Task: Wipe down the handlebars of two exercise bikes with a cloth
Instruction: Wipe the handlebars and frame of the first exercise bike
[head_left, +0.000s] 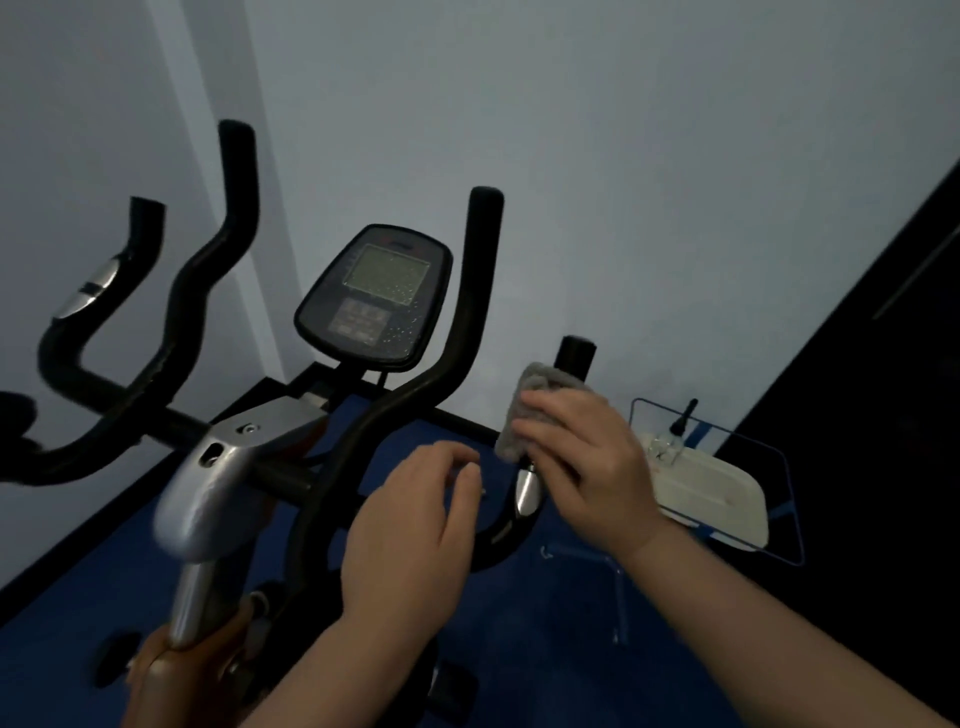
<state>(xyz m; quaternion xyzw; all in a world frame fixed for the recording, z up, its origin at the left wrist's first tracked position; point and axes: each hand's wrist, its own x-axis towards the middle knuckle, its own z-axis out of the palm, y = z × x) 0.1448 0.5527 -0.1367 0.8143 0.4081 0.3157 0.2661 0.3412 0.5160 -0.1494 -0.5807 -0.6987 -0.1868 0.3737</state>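
Far left of both hands, the black handlebars (171, 332) curve up, one horn carrying a silver sensor plate (88, 291). The console (374, 296) stands between the inner bars, up and left of the left hand (410, 525). That hand hovers by the curved bar with loosely curled fingers, its grip released and holding nothing. Just right of it, the right hand (582, 467) has its grip clenched on a grey cloth (530, 405), pressed round the outer right handlebar grip; the cloth bunches above the fingers, below the bar's black tip (575, 356). Beyond the right hand lies a white tray (717, 493).

Fuzzy grey cloth (524, 410), matt black handlebars (457, 332) — glossy metal
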